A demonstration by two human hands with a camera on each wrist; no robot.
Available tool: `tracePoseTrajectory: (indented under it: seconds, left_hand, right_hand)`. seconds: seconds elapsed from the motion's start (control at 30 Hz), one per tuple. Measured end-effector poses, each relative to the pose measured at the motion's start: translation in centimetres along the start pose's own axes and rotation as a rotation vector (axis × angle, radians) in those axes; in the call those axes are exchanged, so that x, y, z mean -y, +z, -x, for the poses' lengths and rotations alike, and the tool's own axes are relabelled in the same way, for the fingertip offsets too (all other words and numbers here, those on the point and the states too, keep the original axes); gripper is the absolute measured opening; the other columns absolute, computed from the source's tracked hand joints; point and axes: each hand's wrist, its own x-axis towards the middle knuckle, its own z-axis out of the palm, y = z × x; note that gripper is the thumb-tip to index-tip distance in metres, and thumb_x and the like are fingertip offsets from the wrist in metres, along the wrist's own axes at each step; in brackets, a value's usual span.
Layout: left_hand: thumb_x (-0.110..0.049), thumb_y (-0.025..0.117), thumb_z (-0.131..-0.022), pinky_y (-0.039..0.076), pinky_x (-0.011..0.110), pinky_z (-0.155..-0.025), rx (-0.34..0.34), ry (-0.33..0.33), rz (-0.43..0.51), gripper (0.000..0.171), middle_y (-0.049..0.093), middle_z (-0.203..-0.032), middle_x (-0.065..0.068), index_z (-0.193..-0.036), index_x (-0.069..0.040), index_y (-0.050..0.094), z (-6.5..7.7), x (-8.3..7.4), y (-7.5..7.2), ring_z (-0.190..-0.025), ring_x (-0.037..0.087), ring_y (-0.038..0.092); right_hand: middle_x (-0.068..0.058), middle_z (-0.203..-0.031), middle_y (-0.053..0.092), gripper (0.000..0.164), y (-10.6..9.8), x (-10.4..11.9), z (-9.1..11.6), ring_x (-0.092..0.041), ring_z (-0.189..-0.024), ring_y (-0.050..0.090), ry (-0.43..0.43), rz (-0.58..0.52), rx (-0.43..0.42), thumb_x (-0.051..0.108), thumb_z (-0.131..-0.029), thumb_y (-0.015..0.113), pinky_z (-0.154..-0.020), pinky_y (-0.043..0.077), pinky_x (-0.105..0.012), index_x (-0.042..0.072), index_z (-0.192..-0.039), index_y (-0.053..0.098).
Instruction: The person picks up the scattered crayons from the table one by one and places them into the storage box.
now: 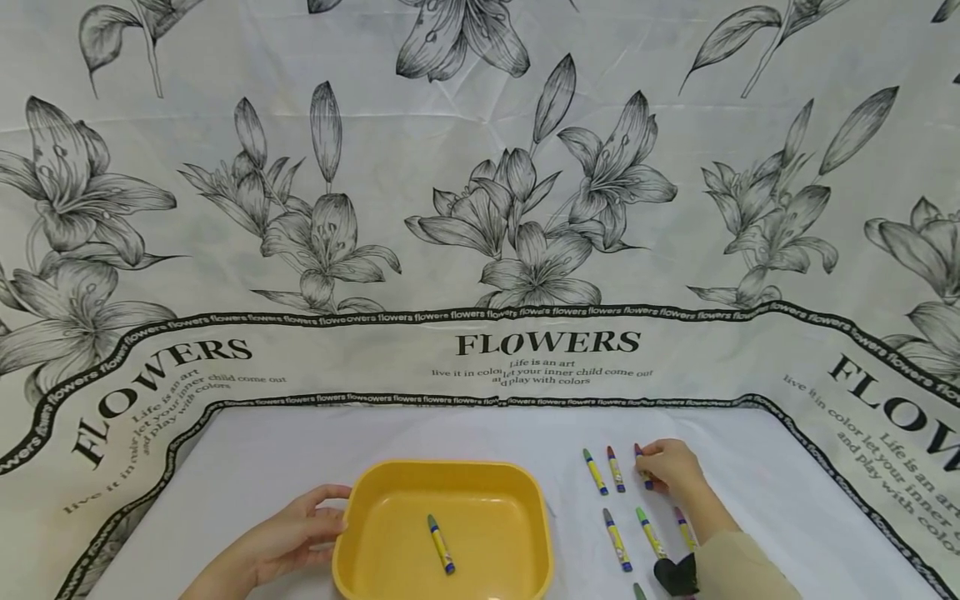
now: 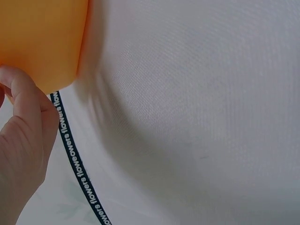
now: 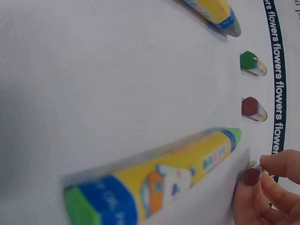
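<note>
Thumb and fingers of my right hand (image 1: pixel 675 468) pinch an oil pastel crayon (image 1: pixel 639 454) with a dark red end at the back right. In the right wrist view, the end of that pinched crayon (image 3: pixel 251 176) faces the camera, close over the white cloth. Left of it lie a red crayon (image 1: pixel 616 469) and a green crayon (image 1: pixel 595 472). My left hand (image 1: pixel 288 533) rests its fingers against the outer left wall of a yellow plastic basin (image 1: pixel 546 533). One yellow-wrapped crayon (image 1: pixel 441 544) lies inside the basin.
Nearer the front, a grey-tipped crayon (image 1: pixel 618 540), a light green one (image 1: pixel 651 533) and a purplish one (image 1: pixel 683 527) form another row, partly behind the right sleeve (image 1: pixel 742 567). Another crayon tip (image 1: pixel 639 591) shows at the bottom edge. A flower-printed cloth (image 1: pixel 480 358) hangs behind.
</note>
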Motion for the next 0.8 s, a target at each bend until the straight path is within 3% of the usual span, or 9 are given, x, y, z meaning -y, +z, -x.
tracePoseTrajectory:
  seconds: [0.2,0.43,0.8]
  left_hand:
    - [-0.005,0.059,-0.089,0.054,0.027,-0.075,0.002,0.003,0.001,0.057,0.053,-0.109,0.011,-0.136,0.000,0.027,-0.2,0.1,0.0,-0.088,0.016,0.057]
    - [-0.006,0.058,-0.089,0.054,0.028,-0.076,0.007,0.006,0.017,0.057,0.053,-0.110,0.011,-0.137,-0.001,0.028,0.0,0.1,-0.1,-0.089,0.016,0.057]
    - [-0.005,0.057,-0.090,0.053,0.026,-0.075,0.047,0.026,0.037,0.056,0.053,-0.110,0.010,-0.137,-0.001,0.028,0.0,0.3,-0.3,-0.088,0.016,0.056]
  right_hand:
    - [-0.008,-0.077,0.054,0.041,-1.0,-0.5,-0.5,-0.015,-0.064,0.052,0.081,-0.170,0.081,0.008,-0.083,0.061,-0.057,0.051,-0.025,-0.010,-0.118,0.049]
    - [-0.003,-0.075,0.056,0.050,-1.1,0.7,0.8,-0.013,-0.065,0.054,0.069,-0.381,0.171,0.004,-0.084,0.061,-0.061,0.055,-0.027,-0.012,-0.127,0.041]
    - [-0.005,-0.084,0.060,0.054,-0.5,2.6,2.4,-0.014,-0.071,0.057,0.045,-0.420,0.248,0.006,-0.086,0.062,-0.063,0.054,-0.026,-0.010,-0.132,0.038]
